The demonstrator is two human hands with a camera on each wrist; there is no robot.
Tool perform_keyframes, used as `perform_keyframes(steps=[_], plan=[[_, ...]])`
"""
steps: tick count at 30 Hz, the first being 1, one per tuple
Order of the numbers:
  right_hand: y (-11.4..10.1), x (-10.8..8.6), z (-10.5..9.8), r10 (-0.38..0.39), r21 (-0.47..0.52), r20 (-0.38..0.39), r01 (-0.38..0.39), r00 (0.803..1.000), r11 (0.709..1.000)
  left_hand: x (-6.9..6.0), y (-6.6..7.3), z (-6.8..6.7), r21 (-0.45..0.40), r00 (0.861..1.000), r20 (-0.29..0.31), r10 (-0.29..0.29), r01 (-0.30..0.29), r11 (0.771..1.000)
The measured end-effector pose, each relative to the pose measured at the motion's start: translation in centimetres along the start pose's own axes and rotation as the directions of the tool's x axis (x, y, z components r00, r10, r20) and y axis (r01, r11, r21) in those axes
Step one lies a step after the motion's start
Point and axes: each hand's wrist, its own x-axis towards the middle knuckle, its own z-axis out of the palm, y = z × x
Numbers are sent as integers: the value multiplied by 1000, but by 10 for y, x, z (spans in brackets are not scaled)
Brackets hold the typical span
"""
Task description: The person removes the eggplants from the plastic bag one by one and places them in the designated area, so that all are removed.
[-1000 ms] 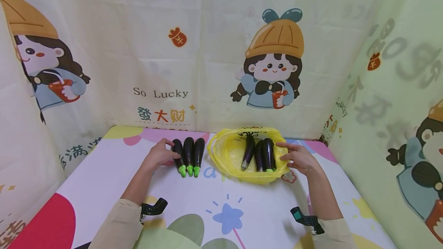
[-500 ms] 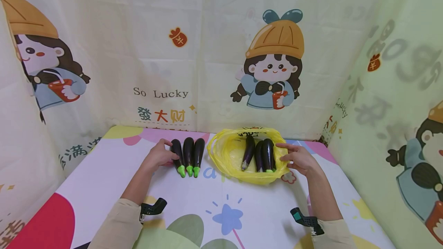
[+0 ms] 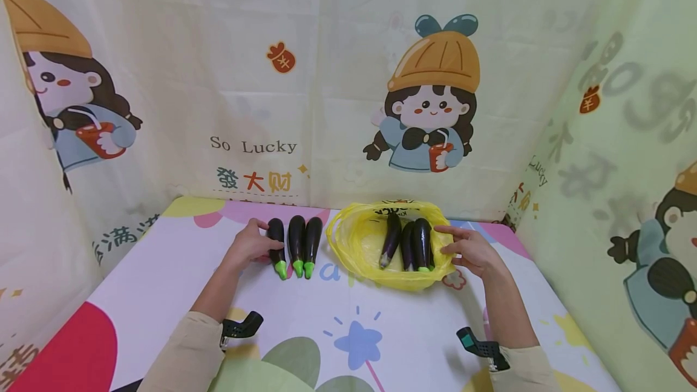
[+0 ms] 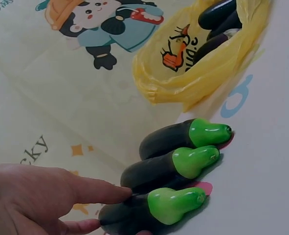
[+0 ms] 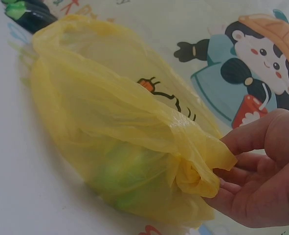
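Left hand [image 3: 251,245] is reaching forward, fingers straddling and lightly gripping the outermost eggplant [image 3: 275,231], with two more eggplants [image 3: 297,241] lying just right of that grip. Right hand [image 3: 477,252] is pinching the gathered edge of a yellow plastic bag [image 3: 355,248], bagged eggplants [image 3: 422,239] lying left of its fingers. Folds are veiling their lower ends; exact count is staying unclear.

Soft light fills the head view evenly, a faint shadow falling on the table [image 3: 414,325] at five o'clock. Both wrist views are dimmer and softer, with glints on the eggplants [image 4: 171,167] at five o'clock in the left.
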Motion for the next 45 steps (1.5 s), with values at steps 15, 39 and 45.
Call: perform_keyframes(steps=[15,39,45], plan=[[-2,0,0,1,-5,3,-1,1000,1000,2,0,2,-74,999,27,26,-23,997],[-1,0,-1,9,-8,0,-9,1000,1000,2,2,6,-65,999,34,15,-13,998],[-1,-1,0,9,-11,0,-9,1000,1000,0,2,4,-42,999,32,19,-18,999]])
